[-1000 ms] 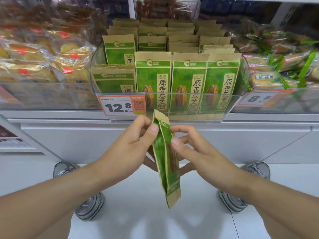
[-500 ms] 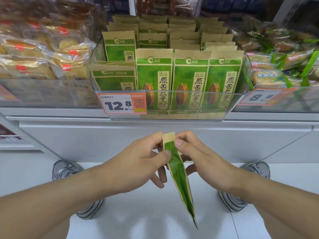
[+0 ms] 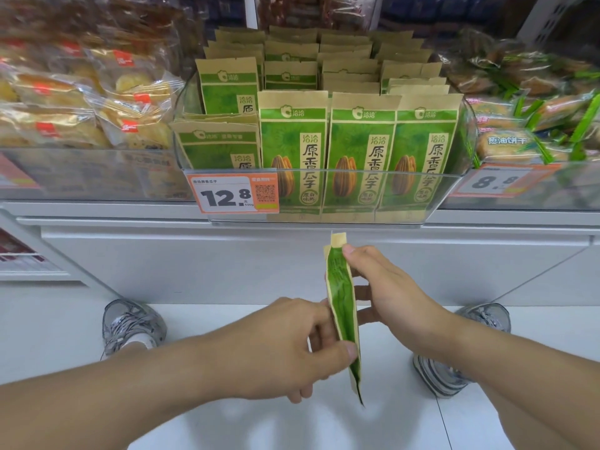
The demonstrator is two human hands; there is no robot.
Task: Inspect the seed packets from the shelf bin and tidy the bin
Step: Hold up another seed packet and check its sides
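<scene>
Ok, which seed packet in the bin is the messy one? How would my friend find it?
Find the clear bin with the orange 12.8 price tag. Just above that tag, at the front left, sits the slumped packet. It leans back, lower than the three upright packets beside it.

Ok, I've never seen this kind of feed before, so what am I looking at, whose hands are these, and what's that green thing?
There is no machine: one wide-angle camera on a person's head looks forward and down. The right hand pinches the top of a green sunflower seed packet, seen edge-on, and the left hand pinches its lower part. Above, a clear shelf bin holds rows of the same packets, with a 12.8 price tag on its front. The person's shoes stand on the white floor below.
</scene>
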